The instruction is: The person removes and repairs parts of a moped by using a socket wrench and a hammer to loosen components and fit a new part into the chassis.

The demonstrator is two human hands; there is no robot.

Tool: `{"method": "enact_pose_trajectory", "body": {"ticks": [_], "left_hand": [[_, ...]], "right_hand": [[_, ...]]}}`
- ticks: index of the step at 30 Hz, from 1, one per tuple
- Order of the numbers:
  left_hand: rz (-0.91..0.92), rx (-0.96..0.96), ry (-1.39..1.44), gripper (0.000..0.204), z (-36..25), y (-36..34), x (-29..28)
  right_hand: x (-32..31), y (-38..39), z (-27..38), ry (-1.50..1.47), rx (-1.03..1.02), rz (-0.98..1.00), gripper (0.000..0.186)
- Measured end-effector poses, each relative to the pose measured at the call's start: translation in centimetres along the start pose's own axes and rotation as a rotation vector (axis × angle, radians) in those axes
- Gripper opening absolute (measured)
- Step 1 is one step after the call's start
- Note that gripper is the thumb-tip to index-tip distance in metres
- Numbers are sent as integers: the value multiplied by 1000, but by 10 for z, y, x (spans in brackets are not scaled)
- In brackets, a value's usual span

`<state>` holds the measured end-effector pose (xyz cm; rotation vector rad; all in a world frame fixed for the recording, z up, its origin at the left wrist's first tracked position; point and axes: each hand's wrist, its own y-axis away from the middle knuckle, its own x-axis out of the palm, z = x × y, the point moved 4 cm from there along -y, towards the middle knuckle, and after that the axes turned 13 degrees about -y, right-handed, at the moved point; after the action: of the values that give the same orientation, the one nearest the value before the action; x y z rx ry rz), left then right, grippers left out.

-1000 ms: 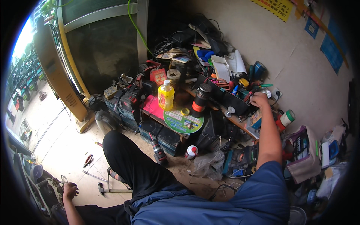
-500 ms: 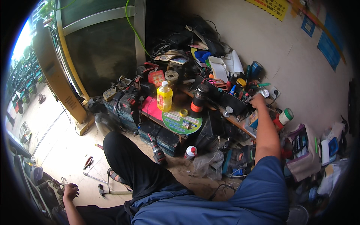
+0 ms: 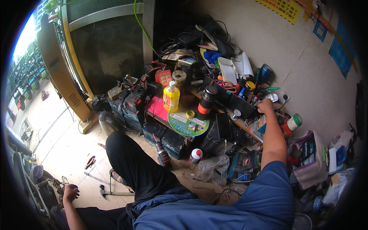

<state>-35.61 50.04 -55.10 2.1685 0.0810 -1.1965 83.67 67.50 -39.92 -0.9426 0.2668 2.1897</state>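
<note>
My right hand [image 3: 263, 108] reaches to the end of a black tool tray [image 3: 237, 99], its fingers bent among small tools; what they grip is too small to make out. A green-handled tool [image 3: 273, 88] and a silver object [image 3: 271, 97] are just beyond it. A round metal piece [image 3: 236, 114] is at the tray's front. My left hand [image 3: 71, 191] is low at the lower left, fingers curled, beside a cluttered metal frame [image 3: 53, 188]; whatever it holds is hidden.
A yellow bottle [image 3: 171, 99], dark thermos [image 3: 206, 102] and tape roll [image 3: 190, 114] stand on a low stand amid batteries [image 3: 170, 143] and papers. A drill [image 3: 162, 155], spray can [image 3: 196, 155], hammer [image 3: 115, 193] and pliers [image 3: 90, 161] lie or stand on the floor [image 3: 61, 149].
Both hands stay in nearly the same places, with the fingers of my right hand shifting slightly among the tray's items. The whole view moves a little between frames.
</note>
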Motion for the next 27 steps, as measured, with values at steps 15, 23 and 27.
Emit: {"method": "enact_pose_trajectory", "body": {"ticks": [15, 23, 27], "left_hand": [[13, -22, -15, 21, 3, 1, 1], [-183, 32, 98, 22, 4, -11, 0], [-465, 305, -95, 29, -75, 34, -42]], "right_hand": [[-56, 19, 68, 216, -99, -416, 17], [-88, 117, 255, -800, -819, -597, 19], [8, 213, 368, -1451, -638, 120, 13]]}}
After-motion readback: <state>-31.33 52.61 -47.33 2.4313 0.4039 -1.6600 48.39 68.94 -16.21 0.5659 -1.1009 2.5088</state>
